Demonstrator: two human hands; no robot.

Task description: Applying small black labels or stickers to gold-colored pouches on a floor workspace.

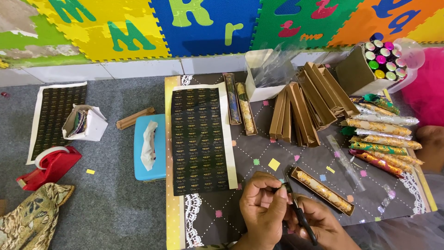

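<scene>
I see my left hand [262, 203] pinching a small dark sticker [287, 187] at the tip of black scissors [300, 215], gripped in my right hand [319, 222]; the slim metal blades run from five toward eleven o'clock; at two o'clock lies a long, open cardboard box [323, 190] holding a patterned roll.

There is one view only, from the camera on the person's head. It looks steeply down and forward over the low table with the dark dotted cloth [259, 157], close enough that the left hand [262, 208] and right hand [319, 222] fill the bottom edge. It faces the wall lined with bright foam letter mats [203, 23], which runs across the top. The grey carpet floor [111, 203] takes the left side of the frame.
</scene>
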